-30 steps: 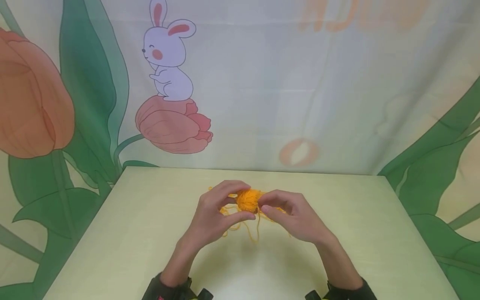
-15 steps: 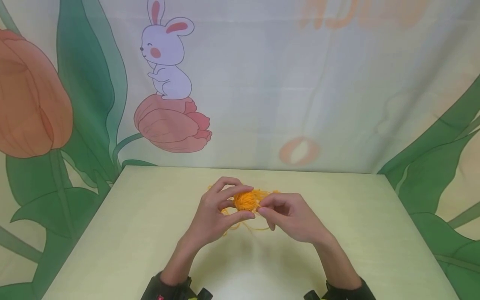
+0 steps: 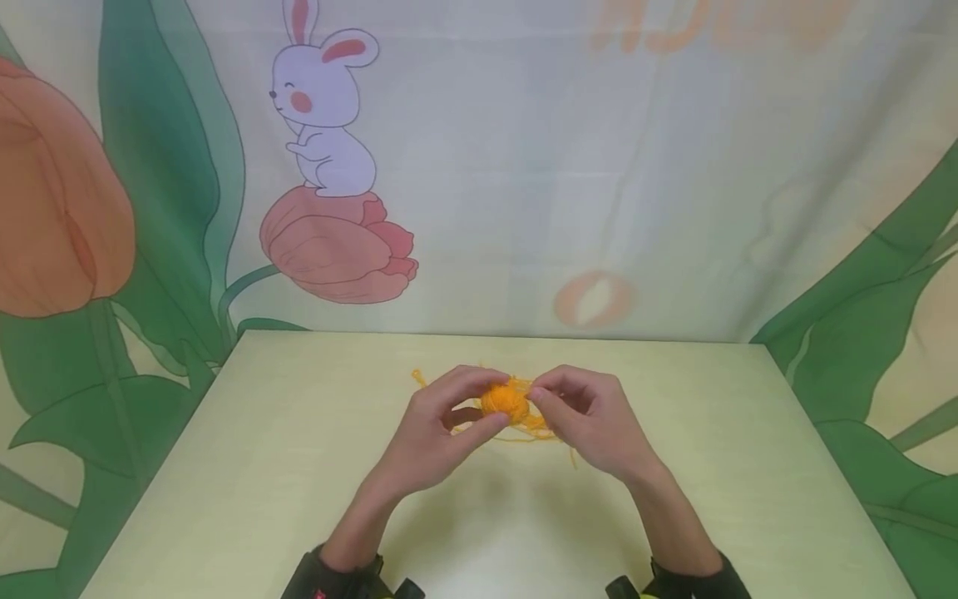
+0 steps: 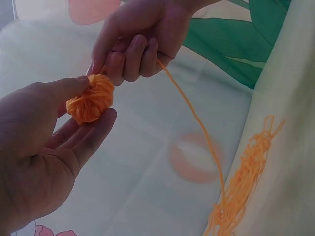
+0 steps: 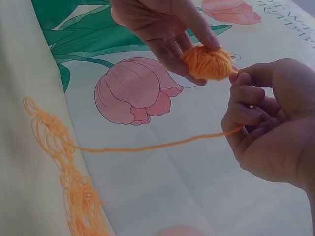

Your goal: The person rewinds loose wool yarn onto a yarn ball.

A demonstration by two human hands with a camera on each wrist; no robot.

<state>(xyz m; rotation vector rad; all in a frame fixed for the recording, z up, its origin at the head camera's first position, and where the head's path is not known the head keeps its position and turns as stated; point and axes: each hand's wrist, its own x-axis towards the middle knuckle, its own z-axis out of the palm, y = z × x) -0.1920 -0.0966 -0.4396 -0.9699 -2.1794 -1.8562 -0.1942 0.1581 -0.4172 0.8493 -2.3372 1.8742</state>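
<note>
A small ball of orange yarn [image 3: 505, 403] is held above the table between the thumb and fingers of my left hand [image 3: 440, 428]. Beside it, my right hand [image 3: 591, 416] pinches the yarn strand close to the ball with thumb and forefinger, its other fingers curled. In the right wrist view the strand [image 5: 162, 145] leaves the right hand's lower fingers and runs down to a loose heap of yarn [image 5: 81, 196] on the table. The left wrist view shows the ball [image 4: 91, 100] wound in crossing layers, the left thumb on one side and fingers on the other.
The pale table [image 3: 247, 466] reaches back to a hanging cloth [image 3: 486, 166] printed with a rabbit, tulips and leaves. The loose yarn [image 4: 243, 182] lies near the table's far edge, partly behind my hands in the head view.
My right hand has moved round the ball, dipping slightly and then rising, with the strand drawn along. The dangling strand in front has been pulled up. The left hand still holds the ball.
</note>
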